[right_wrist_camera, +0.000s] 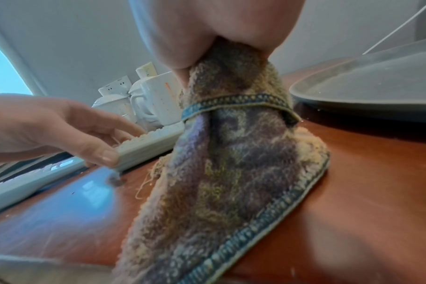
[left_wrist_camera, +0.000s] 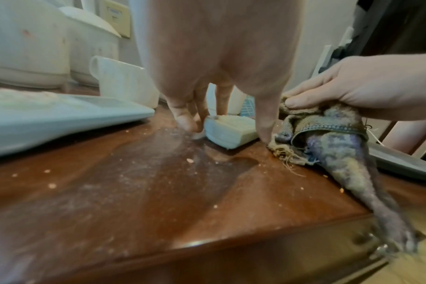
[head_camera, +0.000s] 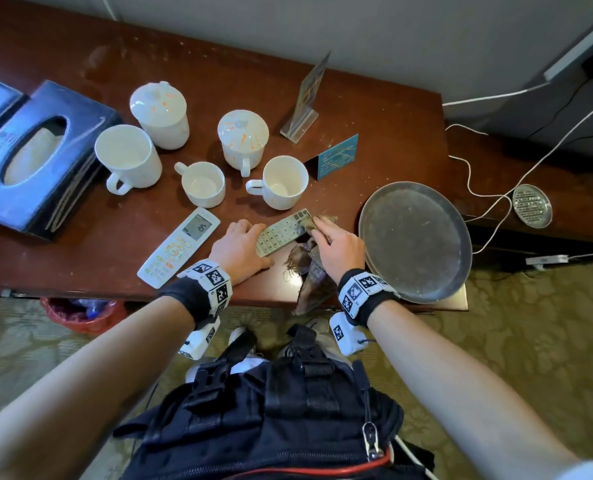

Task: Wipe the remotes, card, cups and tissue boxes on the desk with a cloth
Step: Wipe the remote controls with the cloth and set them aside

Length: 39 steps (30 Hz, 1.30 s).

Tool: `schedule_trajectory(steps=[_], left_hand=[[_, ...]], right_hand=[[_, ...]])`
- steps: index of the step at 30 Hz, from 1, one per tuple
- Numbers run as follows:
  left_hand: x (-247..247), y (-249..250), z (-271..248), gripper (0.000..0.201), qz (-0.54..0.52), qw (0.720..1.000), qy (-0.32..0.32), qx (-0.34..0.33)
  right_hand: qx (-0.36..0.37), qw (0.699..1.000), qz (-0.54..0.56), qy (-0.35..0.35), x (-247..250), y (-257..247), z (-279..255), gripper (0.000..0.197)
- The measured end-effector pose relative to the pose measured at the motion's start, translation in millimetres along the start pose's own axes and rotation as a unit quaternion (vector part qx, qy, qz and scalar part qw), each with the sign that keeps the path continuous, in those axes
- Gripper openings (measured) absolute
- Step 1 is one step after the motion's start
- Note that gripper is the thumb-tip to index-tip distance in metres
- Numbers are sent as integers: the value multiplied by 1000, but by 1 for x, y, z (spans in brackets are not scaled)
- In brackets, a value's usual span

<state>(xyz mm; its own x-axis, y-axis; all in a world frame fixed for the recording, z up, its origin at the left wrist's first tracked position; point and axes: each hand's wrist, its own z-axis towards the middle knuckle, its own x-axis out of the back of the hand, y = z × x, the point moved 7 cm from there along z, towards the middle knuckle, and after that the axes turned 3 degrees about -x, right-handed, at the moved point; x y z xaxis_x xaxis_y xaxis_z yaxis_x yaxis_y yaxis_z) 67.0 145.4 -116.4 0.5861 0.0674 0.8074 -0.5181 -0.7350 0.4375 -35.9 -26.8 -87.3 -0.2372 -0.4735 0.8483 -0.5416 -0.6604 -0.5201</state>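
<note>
A small grey remote (head_camera: 281, 233) lies on the brown desk (head_camera: 374, 126) near its front edge. My left hand (head_camera: 241, 247) grips the remote's near end (left_wrist_camera: 229, 132) between thumb and fingers. My right hand (head_camera: 338, 245) holds a purple-and-tan cloth (head_camera: 308, 268) and presses it onto the remote's far end. The cloth (right_wrist_camera: 231, 163) trails over the desk edge. A white air-conditioner remote (head_camera: 180, 245) lies to the left. Behind stand several white cups (head_camera: 281, 181), two of them lidded (head_camera: 243, 136), a teal card (head_camera: 338, 155) and a dark tissue box (head_camera: 35, 157).
A round metal tray (head_camera: 414, 239) sits right of my right hand and overhangs the desk front. A clear card stand (head_camera: 305, 102) is at the back. White cables (head_camera: 489, 192) and a small metal dish (head_camera: 532, 206) lie far right. A red bin (head_camera: 80, 311) stands under the desk.
</note>
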Motion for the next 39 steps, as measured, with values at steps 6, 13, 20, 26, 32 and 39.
schedule_trajectory(steps=[6,13,20,26,32,39], left_hand=[[2,13,5,62,47,999,-8,-8],[2,33,2,64,-43,997,-63,4],[24,84,7,62,-77,996,-33,-23],[53,141,22,59,-81,995,25,-50],[72,194,50,56,-108,992,48,-52],[79,253,94,57,-93,993,75,-13]], right_hand=[[3,1000,8,-12,-1,-5,-4,33],[-60,997,38,15,34,15,-4,31],[-110,989,63,76,96,35,3,30],[-99,978,124,135,160,51,21,29],[-86,973,147,153,201,87,49,27],[-83,974,167,132,233,136,86,28]])
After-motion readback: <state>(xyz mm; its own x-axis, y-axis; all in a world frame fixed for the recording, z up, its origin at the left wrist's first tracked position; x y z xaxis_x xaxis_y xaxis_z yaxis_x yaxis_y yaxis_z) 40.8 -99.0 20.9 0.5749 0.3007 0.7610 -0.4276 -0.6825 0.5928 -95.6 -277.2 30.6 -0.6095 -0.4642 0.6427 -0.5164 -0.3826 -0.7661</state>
